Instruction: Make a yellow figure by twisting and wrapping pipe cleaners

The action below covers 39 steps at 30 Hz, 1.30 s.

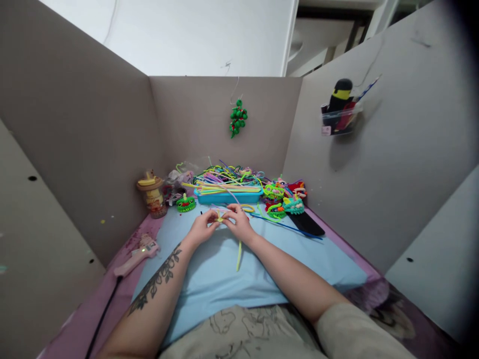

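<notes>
Over the middle of the blue cloth [209, 284], my left hand [203, 227] and my right hand [239, 224] meet, fingertips pinched on a small yellow pipe cleaner piece [220, 219]. Its exact shape is too small to make out. A yellow-green pipe cleaner [238, 257] lies on the cloth below my right wrist. Just behind the hands stands a blue tray [230, 197] heaped with pipe cleaners [228, 182] in many colours. A long blue pipe cleaner [288, 227] runs off to the right of my right hand.
A pink glue gun [138, 257] with a black cord lies on the left. Behind it stands a tumbler [153, 197]. Fuzzy green figures [186, 203] and colourful ones [294, 204] flank the tray. Grey partitions [194, 119] enclose the table; a clear holder [340, 122] hangs at right.
</notes>
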{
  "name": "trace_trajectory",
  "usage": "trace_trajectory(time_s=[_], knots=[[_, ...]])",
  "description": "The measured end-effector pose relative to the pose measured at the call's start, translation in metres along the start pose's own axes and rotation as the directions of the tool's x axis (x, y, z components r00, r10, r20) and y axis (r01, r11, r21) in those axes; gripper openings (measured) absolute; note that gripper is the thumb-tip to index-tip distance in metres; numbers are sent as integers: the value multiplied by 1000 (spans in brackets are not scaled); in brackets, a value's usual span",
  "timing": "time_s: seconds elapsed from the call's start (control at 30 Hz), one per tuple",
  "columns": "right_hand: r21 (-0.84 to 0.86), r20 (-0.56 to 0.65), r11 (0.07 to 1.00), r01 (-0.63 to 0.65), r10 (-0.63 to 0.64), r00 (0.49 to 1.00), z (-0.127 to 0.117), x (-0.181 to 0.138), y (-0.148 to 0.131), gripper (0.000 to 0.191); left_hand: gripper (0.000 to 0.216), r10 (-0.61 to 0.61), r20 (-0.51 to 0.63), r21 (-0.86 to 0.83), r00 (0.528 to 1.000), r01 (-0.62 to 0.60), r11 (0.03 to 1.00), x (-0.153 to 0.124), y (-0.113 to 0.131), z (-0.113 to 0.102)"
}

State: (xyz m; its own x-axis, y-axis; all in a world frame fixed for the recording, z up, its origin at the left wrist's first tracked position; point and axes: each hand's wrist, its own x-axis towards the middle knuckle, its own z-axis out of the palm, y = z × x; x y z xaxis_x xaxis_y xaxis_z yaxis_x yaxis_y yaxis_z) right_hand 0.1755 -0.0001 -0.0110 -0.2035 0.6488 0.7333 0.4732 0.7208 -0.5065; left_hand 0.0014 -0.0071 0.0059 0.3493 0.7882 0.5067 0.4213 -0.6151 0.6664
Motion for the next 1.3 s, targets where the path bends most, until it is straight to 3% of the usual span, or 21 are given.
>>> trace_trajectory(time_s=[0.1, 0.23, 0.37, 0.5, 0.67, 0.77, 0.93, 1.17, 1.3], knots=[[59, -31, 998, -5, 7, 999, 3, 0, 0, 5, 14, 23, 0, -11, 1000, -23, 1000, -2, 6, 2], [34, -63, 999, -10, 13, 998, 7, -2, -1, 10, 12, 26, -26, 180, 999, -20, 983, -5, 8, 4], [-10, -17, 999, 46, -46, 999, 4, -2, 0, 7, 12, 40, -79, 301, 996, -14, 954, -5, 3, 2], [-152, 29, 980, 127, -124, 992, -2, -3, -2, 21, 11, 24, -116, 297, 993, 12, 955, -3, -3, -2], [-316, 65, 943, 108, -92, 994, -1, -3, -2, 13, 9, 64, -33, 260, 997, -54, 964, -3, -3, -2], [-336, 60, 938, 81, -65, 996, 3, -3, -3, 12, 15, 106, -9, 360, 994, -95, 928, -4, 1, 0], [-250, 109, 963, 103, -78, 991, 4, -4, -6, 14, 11, 132, -48, 519, 990, -87, 850, -6, 8, -1], [-21, -11, 995, 95, -95, 995, -6, -5, -4, 35, 8, 181, -33, 408, 983, -152, 900, -3, 5, -10], [-74, 74, 980, 186, -180, 981, -10, 0, -2, 28, 6, 234, 16, 338, 972, -225, 914, -2, 6, -14]])
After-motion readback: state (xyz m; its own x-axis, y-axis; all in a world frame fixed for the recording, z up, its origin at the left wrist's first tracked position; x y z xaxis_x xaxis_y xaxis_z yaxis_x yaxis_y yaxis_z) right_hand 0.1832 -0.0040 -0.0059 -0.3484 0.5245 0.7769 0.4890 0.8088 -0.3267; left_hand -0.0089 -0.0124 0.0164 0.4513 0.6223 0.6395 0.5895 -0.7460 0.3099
